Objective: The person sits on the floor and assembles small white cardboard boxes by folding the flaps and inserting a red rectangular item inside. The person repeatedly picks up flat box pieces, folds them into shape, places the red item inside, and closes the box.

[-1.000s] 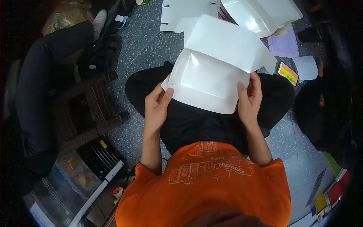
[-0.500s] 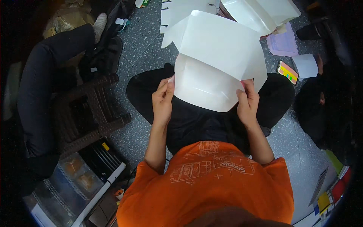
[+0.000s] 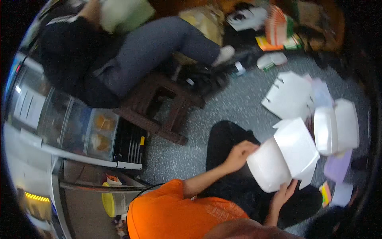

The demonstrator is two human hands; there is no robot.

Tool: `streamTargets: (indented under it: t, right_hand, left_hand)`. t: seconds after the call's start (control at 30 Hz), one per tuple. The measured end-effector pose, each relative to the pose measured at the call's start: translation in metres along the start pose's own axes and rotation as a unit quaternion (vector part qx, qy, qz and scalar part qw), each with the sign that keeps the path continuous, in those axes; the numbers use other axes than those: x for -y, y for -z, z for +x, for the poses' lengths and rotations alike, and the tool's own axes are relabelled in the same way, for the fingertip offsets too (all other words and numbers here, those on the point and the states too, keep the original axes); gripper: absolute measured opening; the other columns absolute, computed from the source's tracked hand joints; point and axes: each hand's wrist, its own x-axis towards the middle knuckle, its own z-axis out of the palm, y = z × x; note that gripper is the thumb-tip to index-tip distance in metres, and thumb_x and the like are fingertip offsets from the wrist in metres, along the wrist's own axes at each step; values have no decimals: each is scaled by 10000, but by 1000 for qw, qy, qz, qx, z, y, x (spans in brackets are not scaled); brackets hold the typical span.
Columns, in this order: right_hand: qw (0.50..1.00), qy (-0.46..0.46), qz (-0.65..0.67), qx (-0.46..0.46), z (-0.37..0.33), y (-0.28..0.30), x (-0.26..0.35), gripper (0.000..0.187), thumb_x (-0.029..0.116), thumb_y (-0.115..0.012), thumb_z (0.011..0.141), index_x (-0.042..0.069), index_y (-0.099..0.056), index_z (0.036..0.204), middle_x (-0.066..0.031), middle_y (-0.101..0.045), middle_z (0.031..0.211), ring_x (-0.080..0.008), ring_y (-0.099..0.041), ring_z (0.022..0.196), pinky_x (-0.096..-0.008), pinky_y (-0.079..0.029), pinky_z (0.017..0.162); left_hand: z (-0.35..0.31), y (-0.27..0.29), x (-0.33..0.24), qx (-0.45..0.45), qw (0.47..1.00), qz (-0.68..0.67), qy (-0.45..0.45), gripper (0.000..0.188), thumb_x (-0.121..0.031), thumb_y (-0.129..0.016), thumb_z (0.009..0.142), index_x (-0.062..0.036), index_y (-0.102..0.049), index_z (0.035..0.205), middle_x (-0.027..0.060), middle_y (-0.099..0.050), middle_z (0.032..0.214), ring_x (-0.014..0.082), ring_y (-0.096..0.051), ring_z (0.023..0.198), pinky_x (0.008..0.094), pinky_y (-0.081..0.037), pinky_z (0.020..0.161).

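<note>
A white cardboard food box (image 3: 268, 165) with its lid flap raised is held over my crossed legs. My left hand (image 3: 241, 155) is closed at the box's left edge, its fingertips partly hidden and blurred. On the near right side, my right hand (image 3: 283, 195) pinches the box wall, just below the lid flap (image 3: 296, 145). The inside of the box faces up and no contents show in it. Beyond it to the right, folded white boxes (image 3: 326, 131) stand together. Flat, notched white card blanks (image 3: 288, 95) lie on the floor farther off.
At left a person in grey trousers (image 3: 153, 46) sits by a brown stool (image 3: 163, 107). A glass-fronted cabinet (image 3: 79, 123) stands behind my left side, near a yellow-lidded tub (image 3: 106, 199). A purple sheet (image 3: 337, 166), a phone (image 3: 326, 194) and white paper (image 3: 341, 194) lie right.
My view has swung left, so the box and my hands now appear lower and farther right. Both hands keep hold of the box. The cabinet and seated person show more fully.
</note>
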Motion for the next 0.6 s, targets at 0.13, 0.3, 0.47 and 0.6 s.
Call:
streamTargets:
  t: [0.13, 0.3, 0.47, 0.6]
  right_hand:
    - [999, 17, 22, 35, 1, -10, 8, 608, 7, -439, 871, -124, -396, 1463, -241, -542, 1381, -309, -529, 1245, -389, -376, 1104]
    - [998, 9, 20, 52, 2, -4, 15, 628, 13, -453, 848, -121, -402, 1460, -233, -551, 1366, -309, -544, 1226, -391, -390, 1088]
    - [994, -61, 45, 76, -10, 12, 8, 637, -12, -470, 823, -102, -416, 1451, -179, -526, 1415, -254, -534, 1241, -361, -365, 1112]
    - [990, -72, 101, 64, -27, 4, -8, 671, -38, -511, 814, -91, -369, 1468, -220, -487, 1452, -314, -510, 1293, -413, -365, 1128]
  left_hand:
    - [-1, 8, 4, 42, 999, 18, 25, 285, -169, -534, 1078, 6, -721, 1205, 116, -675, 1159, 220, -655, 1065, 330, -520, 922]
    - [-8, -15, 9, 11, 1000, -20, -19, 385, -230, -457, 1118, 36, -644, 1325, 131, -675, 1217, 217, -635, 1139, 333, -489, 998]
    - [-7, -25, 18, 28, 980, -148, 128, 480, -311, -397, 1135, 36, -572, 1417, 125, -653, 1285, 186, -602, 1186, 316, -459, 1045]
    - [1, -11, 6, 69, 982, -107, 138, 497, -328, -391, 1136, 23, -547, 1453, 103, -662, 1272, 160, -592, 1179, 296, -457, 1037]
